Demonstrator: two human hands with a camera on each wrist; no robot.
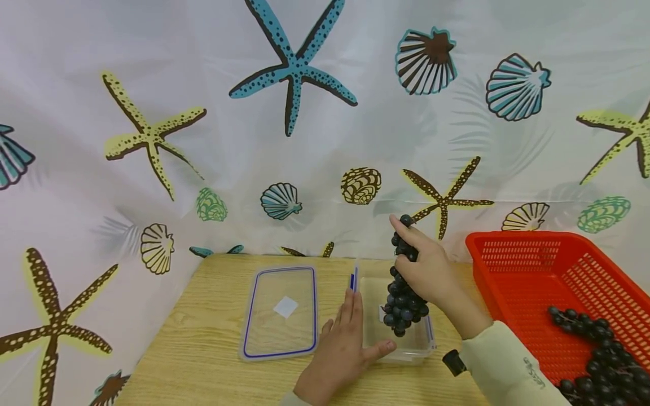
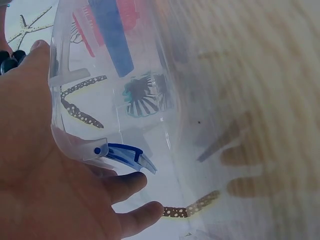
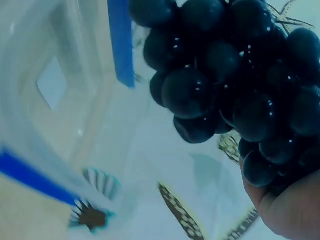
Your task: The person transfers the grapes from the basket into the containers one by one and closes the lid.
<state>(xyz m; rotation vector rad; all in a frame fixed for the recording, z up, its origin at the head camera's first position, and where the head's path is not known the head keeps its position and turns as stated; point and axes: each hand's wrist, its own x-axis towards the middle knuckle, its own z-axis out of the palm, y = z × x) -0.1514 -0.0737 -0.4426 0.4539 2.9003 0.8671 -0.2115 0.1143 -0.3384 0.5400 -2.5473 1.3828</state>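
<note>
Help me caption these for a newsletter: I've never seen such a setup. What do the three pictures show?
There is no machine: a person works with two bare hands. The wide picture comes from a head-worn camera; the two close-ups come from a camera on each wrist. On the pale wood-grain table lie a flat, clear plastic lid with a blue outline and an open, clear rectangular plastic box with blue clips. At the right stands a red perforated plastic basket containing dark grapes. The right hand holds a bunch of dark, round grapes, over the box in the wide view; the left hand touches the box's side.
</note>
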